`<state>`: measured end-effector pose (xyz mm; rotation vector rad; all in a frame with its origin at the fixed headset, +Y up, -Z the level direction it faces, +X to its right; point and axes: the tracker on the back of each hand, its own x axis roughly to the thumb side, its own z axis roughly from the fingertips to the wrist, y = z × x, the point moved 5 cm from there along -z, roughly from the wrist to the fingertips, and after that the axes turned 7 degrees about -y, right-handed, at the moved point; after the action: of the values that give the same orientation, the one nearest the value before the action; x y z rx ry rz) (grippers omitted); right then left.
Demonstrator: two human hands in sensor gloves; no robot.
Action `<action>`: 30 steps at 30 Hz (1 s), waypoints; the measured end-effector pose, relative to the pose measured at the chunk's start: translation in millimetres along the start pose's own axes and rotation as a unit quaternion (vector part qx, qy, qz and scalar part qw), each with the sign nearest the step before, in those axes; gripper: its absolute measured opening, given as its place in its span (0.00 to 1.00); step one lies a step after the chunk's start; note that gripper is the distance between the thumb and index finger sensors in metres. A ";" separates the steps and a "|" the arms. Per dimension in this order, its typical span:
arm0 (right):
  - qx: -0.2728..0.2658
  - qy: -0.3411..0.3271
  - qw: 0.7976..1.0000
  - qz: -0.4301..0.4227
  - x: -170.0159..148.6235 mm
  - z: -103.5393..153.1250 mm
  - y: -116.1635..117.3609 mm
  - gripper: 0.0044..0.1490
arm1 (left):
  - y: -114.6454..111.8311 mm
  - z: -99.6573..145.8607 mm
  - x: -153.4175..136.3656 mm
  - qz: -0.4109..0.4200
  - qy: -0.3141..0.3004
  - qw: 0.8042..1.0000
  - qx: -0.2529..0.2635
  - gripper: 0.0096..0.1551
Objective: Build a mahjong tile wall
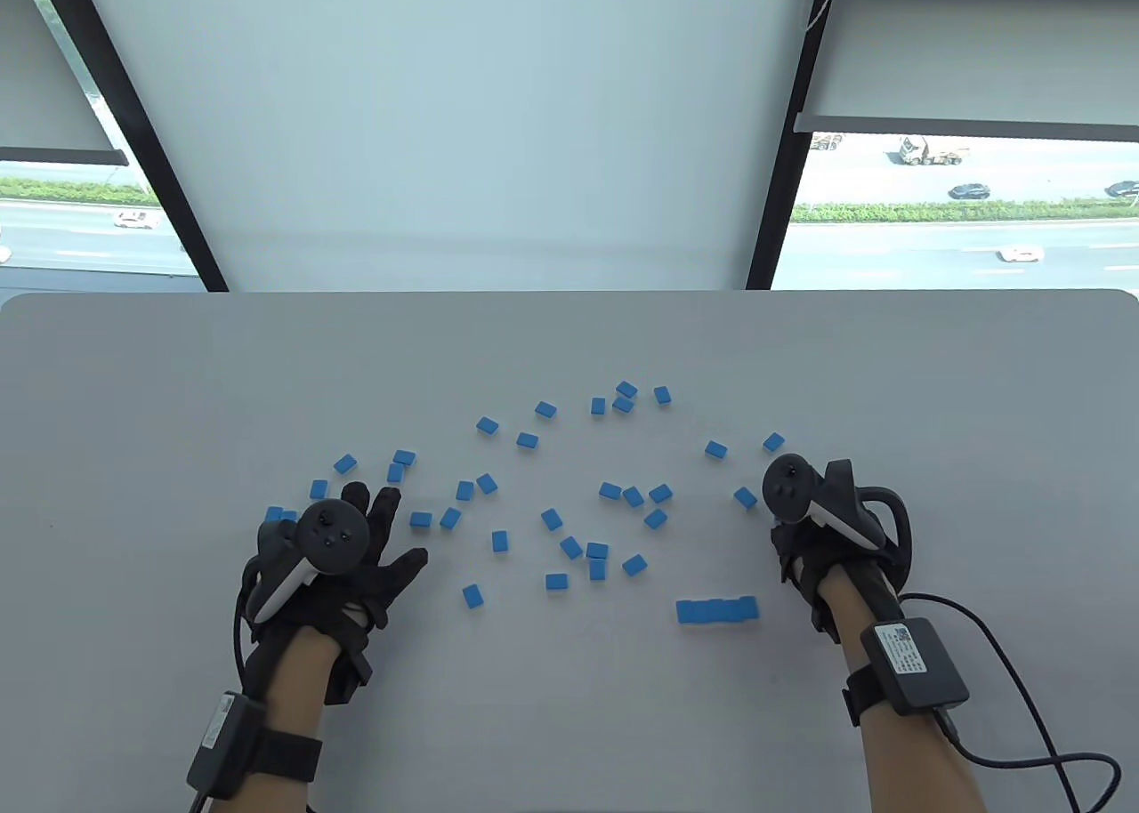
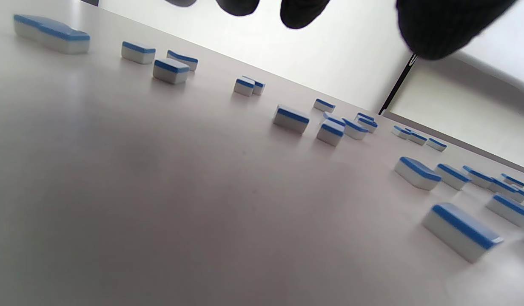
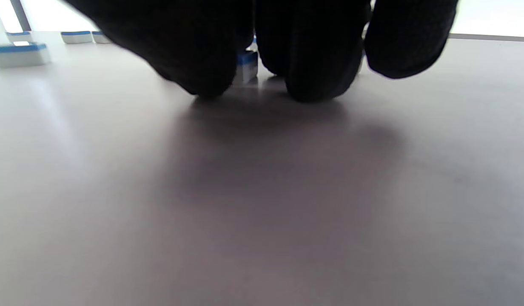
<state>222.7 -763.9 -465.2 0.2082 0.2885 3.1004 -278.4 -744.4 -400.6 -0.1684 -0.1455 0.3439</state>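
Many blue-backed mahjong tiles [image 1: 552, 519] lie scattered face down across the middle of the grey table [image 1: 133, 386]. A short row of tiles [image 1: 716, 610] stands joined end to end near the front right; it also shows in the left wrist view [image 2: 51, 34]. My left hand [image 1: 391, 528] hovers flat with its fingers spread at the left of the scatter and holds nothing. My right hand [image 1: 783, 537] is above the row's right end. In the right wrist view its fingertips [image 3: 317, 85] rest on the table, with one tile [image 3: 247, 63] just beyond them, likely the tile [image 1: 745, 496] by the hand.
Loose tiles [image 1: 421, 519] lie right of my left hand's fingers, and more [image 2: 291, 118] spread out ahead of it. A black cable [image 1: 1023, 671] runs from my right wrist over the front right of the table. The table's far edge [image 1: 569, 293] meets a window.
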 end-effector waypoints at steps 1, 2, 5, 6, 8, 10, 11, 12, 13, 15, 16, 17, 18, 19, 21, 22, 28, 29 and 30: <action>0.000 0.004 1.000 0.005 1.0 -0.6 0.4 0.41 | -0.1 -0.2 0.0 0.000 0.000 1.000 0.000 0.51; 0.000 0.007 1.000 0.008 1.7 -0.9 0.8 0.40 | -0.2 -0.3 0.0 0.000 0.000 1.000 0.000 0.51; -0.002 0.014 1.000 0.016 4.9 -1.9 1.7 0.36 | -0.5 -0.4 0.1 -0.001 0.000 1.000 -0.001 0.51; -0.004 0.015 1.000 0.019 5.7 -2.1 1.9 0.36 | -0.7 -0.4 0.3 -0.003 0.001 1.000 -0.002 0.51; -0.003 0.016 1.000 0.019 6.4 -2.3 2.0 0.36 | -1.0 -0.5 0.8 -0.004 0.000 1.000 -0.003 0.51; -0.004 0.016 1.000 0.020 6.4 -2.3 1.9 0.36 | -0.9 -0.4 1.2 -0.005 -0.001 1.000 -0.002 0.51; -0.006 0.015 1.000 0.019 6.4 -2.4 1.7 0.36 | -0.9 -0.5 1.2 -0.006 -0.001 1.000 -0.002 0.51; -0.009 0.013 1.000 0.017 6.1 -2.2 1.7 0.36 | -0.9 -0.5 1.1 -0.005 -0.001 1.000 -0.002 0.51; -0.011 0.012 1.000 0.014 5.8 -2.3 1.8 0.36 | -1.0 -0.6 1.1 -0.005 -0.001 1.000 -0.002 0.51; -0.014 0.010 1.000 0.013 5.6 -1.9 1.8 0.36 | -1.0 -0.6 1.1 -0.005 -0.001 1.000 -0.003 0.51; -0.017 0.008 1.000 0.015 5.8 -1.5 1.5 0.36 | -0.9 -0.6 1.1 -0.004 -0.001 1.000 -0.002 0.51; -0.018 0.007 1.000 0.016 5.8 -1.2 1.5 0.37 | -0.9 -0.7 1.2 -0.004 -0.001 1.000 -0.002 0.51; -0.020 0.006 1.000 0.016 5.8 -1.0 1.5 0.37 | -0.9 -0.7 1.3 -0.004 -0.002 1.000 -0.002 0.51; -0.021 0.005 1.000 0.015 5.6 -1.0 1.6 0.37 | -1.0 -0.8 1.3 -0.004 -0.002 1.000 -0.002 0.51; -0.022 0.001 1.000 0.010 5.3 0.1 1.0 0.37 | -0.9 -0.7 1.4 -0.003 -0.002 1.000 -0.002 0.51; -0.022 -0.001 1.000 0.010 5.7 1.5 0.3 0.37 | -0.8 -0.8 1.3 -0.002 -0.002 1.000 -0.001 0.51; -0.044 -0.017 0.999 0.007 15.3 13.7 -15.7 0.37 | -0.2 -0.5 0.6 0.000 -0.001 1.000 0.001 0.51; -0.048 -0.019 0.999 0.005 16.7 15.4 -18.3 0.37 | -0.2 -0.5 0.4 0.001 -0.001 1.000 0.001 0.51; -0.054 -0.024 0.998 -0.001 20.2 19.1 -24.4 0.37 | -0.1 -0.3 0.5 0.000 -0.002 1.000 0.001 0.51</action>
<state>205.4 -735.8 -448.4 0.2802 0.1208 3.0917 -277.8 -744.3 -400.8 -0.1654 -0.1483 0.3453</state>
